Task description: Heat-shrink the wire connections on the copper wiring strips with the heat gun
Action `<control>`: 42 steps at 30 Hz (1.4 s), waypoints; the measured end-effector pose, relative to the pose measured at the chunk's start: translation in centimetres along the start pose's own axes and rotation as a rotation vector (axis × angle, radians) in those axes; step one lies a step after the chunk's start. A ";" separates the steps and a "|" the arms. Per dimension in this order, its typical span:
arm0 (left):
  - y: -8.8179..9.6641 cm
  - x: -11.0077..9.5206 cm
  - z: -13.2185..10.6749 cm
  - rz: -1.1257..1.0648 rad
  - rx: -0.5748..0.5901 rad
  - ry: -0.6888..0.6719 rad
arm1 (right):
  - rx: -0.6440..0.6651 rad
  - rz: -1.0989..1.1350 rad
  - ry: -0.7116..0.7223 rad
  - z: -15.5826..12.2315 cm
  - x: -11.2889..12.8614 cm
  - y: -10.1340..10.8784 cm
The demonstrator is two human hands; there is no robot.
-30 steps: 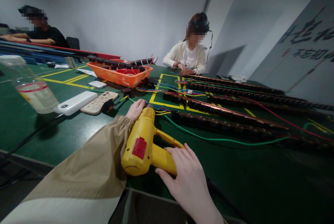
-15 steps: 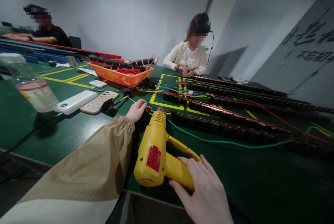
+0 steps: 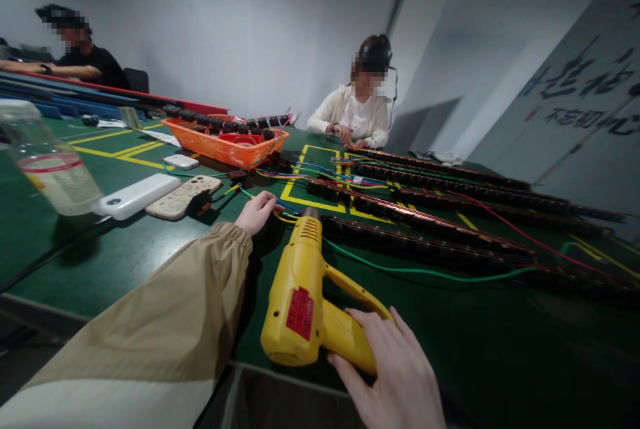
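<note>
My right hand (image 3: 400, 366) is wrapped round the handle of a yellow heat gun (image 3: 295, 296), whose nozzle points away from me, toward the wires. Closed in a pinch, my left hand (image 3: 257, 211) holds thin coloured wires (image 3: 287, 207) just left of the nozzle. These wires run to the near end of a long dark strip with copper-coloured edges (image 3: 400, 237). A green wire (image 3: 400, 270) trails along the near side of that strip. The left fingertips are partly hidden.
Several similar strips (image 3: 430, 214) lie to the right. An orange basket (image 3: 215, 142) of dark parts stands farther back. At left are a bottle (image 3: 57, 179), a white power bank (image 3: 137, 196) and a phone in a patterned case (image 3: 183, 197). A person (image 3: 353, 112) works across the green table (image 3: 150, 252).
The view has shifted slightly. The heat gun's nozzle sits a little farther right of my left hand, showing more of the wires. Both hands keep their holds.
</note>
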State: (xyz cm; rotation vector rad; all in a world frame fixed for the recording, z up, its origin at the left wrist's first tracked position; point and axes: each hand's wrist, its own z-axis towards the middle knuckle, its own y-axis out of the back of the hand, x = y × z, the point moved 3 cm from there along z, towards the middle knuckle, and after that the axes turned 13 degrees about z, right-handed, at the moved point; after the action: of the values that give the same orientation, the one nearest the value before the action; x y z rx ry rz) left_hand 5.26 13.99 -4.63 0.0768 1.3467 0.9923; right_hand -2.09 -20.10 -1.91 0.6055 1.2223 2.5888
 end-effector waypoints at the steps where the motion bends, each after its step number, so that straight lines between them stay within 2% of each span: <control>1: 0.1 -0.2 -0.1 0.007 0.000 0.002 | -0.006 -0.005 0.002 0.0 0.1 0.0; 23: 0.3 -0.5 -0.2 0.051 -0.036 -0.015 | 0.008 0.062 -0.064 -0.6 0.0 -0.5; 33: 0.4 -0.9 -0.4 0.055 -0.031 0.009 | -0.010 0.152 -0.135 0.5 0.7 -1.4; 42: 0.6 -1.5 -0.5 0.075 -0.035 0.033 | -0.018 0.131 -0.093 1.3 1.3 -1.8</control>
State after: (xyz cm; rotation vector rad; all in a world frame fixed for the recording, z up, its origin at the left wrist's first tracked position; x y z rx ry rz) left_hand 4.64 13.15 -3.23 0.0851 1.3646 1.0839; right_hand -2.67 -17.57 -2.23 0.8182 1.1660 2.6408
